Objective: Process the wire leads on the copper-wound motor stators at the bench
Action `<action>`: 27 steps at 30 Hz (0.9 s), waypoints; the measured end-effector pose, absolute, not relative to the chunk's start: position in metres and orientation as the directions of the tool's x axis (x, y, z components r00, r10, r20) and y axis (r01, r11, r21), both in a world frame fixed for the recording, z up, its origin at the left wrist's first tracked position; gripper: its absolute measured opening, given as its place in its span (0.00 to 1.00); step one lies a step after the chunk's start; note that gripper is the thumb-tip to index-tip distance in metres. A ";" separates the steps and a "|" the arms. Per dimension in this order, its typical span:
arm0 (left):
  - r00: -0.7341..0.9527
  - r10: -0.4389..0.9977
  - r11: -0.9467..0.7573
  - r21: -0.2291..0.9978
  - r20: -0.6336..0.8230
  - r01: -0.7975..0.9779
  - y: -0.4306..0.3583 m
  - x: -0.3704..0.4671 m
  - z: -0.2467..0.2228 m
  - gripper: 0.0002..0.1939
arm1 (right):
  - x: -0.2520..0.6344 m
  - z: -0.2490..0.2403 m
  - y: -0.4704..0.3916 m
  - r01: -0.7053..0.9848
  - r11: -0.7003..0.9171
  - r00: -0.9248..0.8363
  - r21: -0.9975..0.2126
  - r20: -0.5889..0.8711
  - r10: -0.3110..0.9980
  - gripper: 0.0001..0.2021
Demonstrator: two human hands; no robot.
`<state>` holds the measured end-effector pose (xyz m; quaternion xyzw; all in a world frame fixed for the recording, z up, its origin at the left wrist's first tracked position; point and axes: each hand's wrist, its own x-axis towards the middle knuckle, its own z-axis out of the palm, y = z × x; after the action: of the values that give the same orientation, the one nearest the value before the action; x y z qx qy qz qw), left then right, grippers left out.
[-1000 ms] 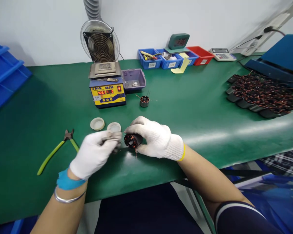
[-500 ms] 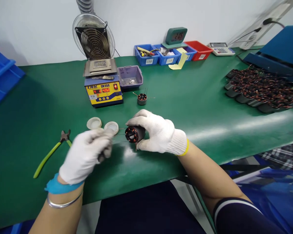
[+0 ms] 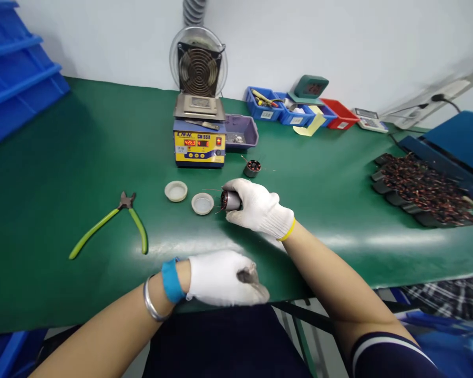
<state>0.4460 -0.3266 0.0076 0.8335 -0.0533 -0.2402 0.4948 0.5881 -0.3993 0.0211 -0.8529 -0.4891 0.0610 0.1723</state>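
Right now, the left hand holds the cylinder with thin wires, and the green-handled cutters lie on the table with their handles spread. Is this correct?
Not the hand: the head view shows the right hand holding the cylinder with thin wires, while the left hand is apart from it. The green-handled cutters do lie on the table with their handles spread.

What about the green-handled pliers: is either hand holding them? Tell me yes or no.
No, the green-handled pliers lie open on the green tabletop, apart from the left hand and the right hand.
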 end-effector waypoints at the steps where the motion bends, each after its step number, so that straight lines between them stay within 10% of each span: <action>1: 0.897 -0.295 -0.499 0.853 -0.330 0.149 -0.325 0.447 0.006 0.17 | 0.588 0.022 -0.395 0.829 -0.447 0.486 -0.335 0.038 0.873 0.28; 12: 0.938 -0.232 -0.595 0.800 -0.256 0.072 -0.319 0.448 0.007 0.20 | 0.588 0.044 -0.377 0.833 -0.506 0.470 -0.222 -0.199 0.860 0.29; 18: 0.946 -0.219 -0.626 0.778 -0.239 0.052 -0.319 0.444 0.002 0.19 | 0.587 0.044 -0.382 0.856 -0.468 0.492 -0.222 0.067 0.868 0.31; 27: 0.956 -0.166 -0.678 0.732 -0.242 0.068 -0.320 0.444 0.006 0.18 | 0.572 0.046 -0.363 0.909 -0.248 0.306 0.336 -0.132 0.943 0.17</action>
<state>0.4436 -0.3198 0.0059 0.9044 -0.0270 -0.1457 0.4002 0.5720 -0.3625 0.0461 -0.7884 -0.5872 -0.0483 -0.1769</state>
